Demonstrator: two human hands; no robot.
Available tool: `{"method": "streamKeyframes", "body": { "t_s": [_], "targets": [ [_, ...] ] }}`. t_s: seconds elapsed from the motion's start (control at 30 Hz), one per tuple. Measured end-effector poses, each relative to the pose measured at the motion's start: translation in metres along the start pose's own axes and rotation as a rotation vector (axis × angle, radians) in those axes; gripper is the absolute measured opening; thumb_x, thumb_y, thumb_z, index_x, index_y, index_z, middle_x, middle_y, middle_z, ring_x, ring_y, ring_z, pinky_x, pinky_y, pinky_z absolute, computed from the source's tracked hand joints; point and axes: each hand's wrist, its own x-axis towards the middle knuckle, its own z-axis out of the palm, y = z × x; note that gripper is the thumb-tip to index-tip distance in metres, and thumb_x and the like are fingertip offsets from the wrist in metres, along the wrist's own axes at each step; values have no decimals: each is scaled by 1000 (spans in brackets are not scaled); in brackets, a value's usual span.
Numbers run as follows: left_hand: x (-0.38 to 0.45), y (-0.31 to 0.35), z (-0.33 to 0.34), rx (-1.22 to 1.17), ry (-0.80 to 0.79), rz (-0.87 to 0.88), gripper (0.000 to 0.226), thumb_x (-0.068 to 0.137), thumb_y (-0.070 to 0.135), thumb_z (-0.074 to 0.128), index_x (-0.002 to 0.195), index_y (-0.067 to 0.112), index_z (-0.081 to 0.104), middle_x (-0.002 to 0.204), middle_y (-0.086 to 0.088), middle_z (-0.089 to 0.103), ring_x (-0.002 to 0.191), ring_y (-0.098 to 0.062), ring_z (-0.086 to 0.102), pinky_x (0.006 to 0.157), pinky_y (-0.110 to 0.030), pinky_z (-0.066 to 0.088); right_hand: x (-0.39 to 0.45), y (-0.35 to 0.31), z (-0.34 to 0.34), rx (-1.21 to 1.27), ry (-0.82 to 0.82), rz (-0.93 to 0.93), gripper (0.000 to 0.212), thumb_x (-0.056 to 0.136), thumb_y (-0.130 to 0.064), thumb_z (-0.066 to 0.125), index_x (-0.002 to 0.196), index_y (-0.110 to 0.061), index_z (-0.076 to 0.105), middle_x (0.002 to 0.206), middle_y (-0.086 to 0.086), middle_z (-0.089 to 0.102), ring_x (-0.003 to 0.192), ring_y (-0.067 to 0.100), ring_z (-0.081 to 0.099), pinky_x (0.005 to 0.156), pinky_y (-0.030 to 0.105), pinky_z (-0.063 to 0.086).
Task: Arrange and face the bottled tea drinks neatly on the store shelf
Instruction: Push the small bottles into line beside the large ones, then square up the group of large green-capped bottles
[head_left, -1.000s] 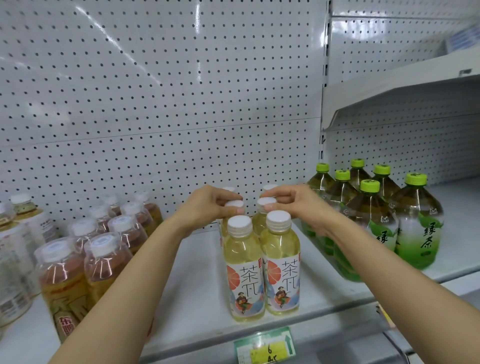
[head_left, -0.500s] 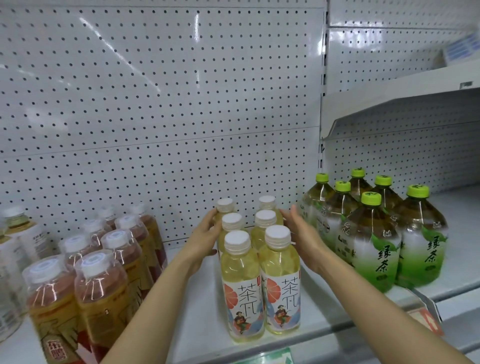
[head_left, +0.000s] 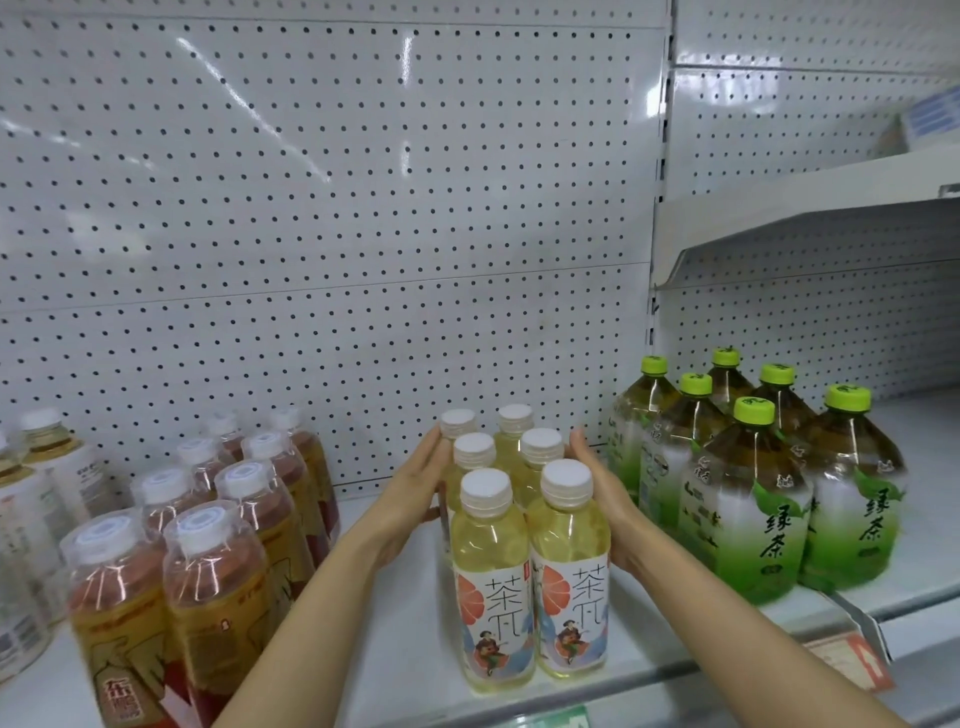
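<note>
On the shelf, head view:
Shelf (head_left: 395, 613): smooth white metal deck with a perforated white pegboard back (head_left: 322, 208); front lip cut off at the lower edge.
Yellow tea bottles (head_left: 524, 551): six clear plastic bottles of pale yellow liquid, ribbed white caps, standing upright in two files of three at mid-shelf; the front pair's paper labels, with an orange slice and a small figure, face outward. Rear four largely hidden behind the front two.
Left hand (head_left: 410, 499): fingers straight, flat against the left side of the group.
Right hand (head_left: 605, 493): fingers straight, flat against the right side; fingertips partly hidden behind a cap.
Amber tea bottles (head_left: 208, 525): glossy clear plastic, reddish-brown liquid, white caps, in files to the left; front labels cut off below.
Pale bottles (head_left: 36, 499): far left, blurred, print unreadable.
Green tea bottles (head_left: 753, 499): large rounded-shouldered bottles, lime caps, green labels, to the right.
Price tags (head_left: 847, 660): front rail, blurred, illegible.
</note>
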Motion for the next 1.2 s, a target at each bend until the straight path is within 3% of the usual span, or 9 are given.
{"method": "streamKeyframes", "body": {
  "t_s": [0.07, 0.17, 0.27, 0.37, 0.57, 0.73, 0.9, 1.03, 1.2],
  "targets": [
    [-10, -7, 2, -77, 7, -12, 69, 86, 83, 31, 148, 53, 29, 158, 12, 35, 139, -18, 42, 114, -51, 35, -14, 7, 0, 35, -16, -12, 55, 103, -52, 21, 119, -20, 62, 96, 1, 78, 86, 15, 75, 65, 26, 59],
    [-45, -19, 6, -238, -14, 63, 85, 70, 90, 48, 143, 69, 9, 159, 27, 16, 146, -7, 28, 118, -46, 28, -35, 29, -10, 39, -26, -89, 60, 98, -59, 18, 137, -28, 52, 128, -5, 68, 118, 13, 64, 92, 29, 51],
    [-80, -28, 20, -122, -181, 156, 104, 72, 51, 82, 138, 74, 5, 154, 34, 27, 134, 2, 45, 104, -27, 45, -50, 48, -14, -7, -63, -178, 62, 96, -61, 21, 146, -30, 42, 141, -9, 57, 131, 10, 53, 105, 29, 42],
    [-88, -34, 41, -55, -152, 233, 123, 74, 12, 85, 144, 67, 0, 145, 17, 52, 117, -6, 63, 91, -25, 54, -56, 50, -5, -59, -90, -224, 62, 97, -59, 21, 148, -28, 41, 137, -8, 62, 126, 10, 58, 95, 23, 50],
    [-91, -36, 54, -3, 18, 266, 118, 73, 14, 83, 149, 59, 4, 135, 20, 60, 115, -3, 64, 89, -25, 56, -64, 55, 5, -97, -3, -194, 72, 95, -66, 20, 147, -21, 44, 136, 3, 62, 126, 18, 58, 110, 44, 43],
    [-110, -42, 65, 93, 241, 293, 108, 66, 41, 82, 149, 54, 16, 143, 34, 43, 121, 15, 49, 103, -29, 45, -99, 70, -4, -359, 127, -345, 47, 97, -53, 43, 137, -30, 54, 129, -15, 64, 121, -2, 57, 103, 25, 46],
    [-150, -44, 108, 369, 701, 674, 79, 84, 40, 76, 147, 11, 38, 146, -4, 45, 134, -18, 43, 112, -39, 39, -136, 93, -35, -586, 366, -514, 54, 86, -54, 58, 133, -26, 59, 123, -14, 66, 118, -1, 58, 98, 36, 52],
    [-151, -35, 155, 460, 600, 912, 62, 85, 29, 68, 139, 6, 46, 137, -8, 52, 129, -23, 49, 109, -45, 40, -152, 87, -77, -695, 469, -585, 41, 92, -33, 66, 132, -26, 59, 125, -11, 63, 119, 3, 57, 96, 32, 52],
    [-117, -26, 212, 414, 371, 633, 72, 87, 31, 74, 148, 16, 39, 144, 0, 46, 134, -18, 45, 109, -45, 41, -158, 69, -149, -823, 642, -610, 55, 91, -26, 69, 142, -17, 50, 143, -1, 50, 132, 10, 42, 108, 29, 34]
  ]
}}
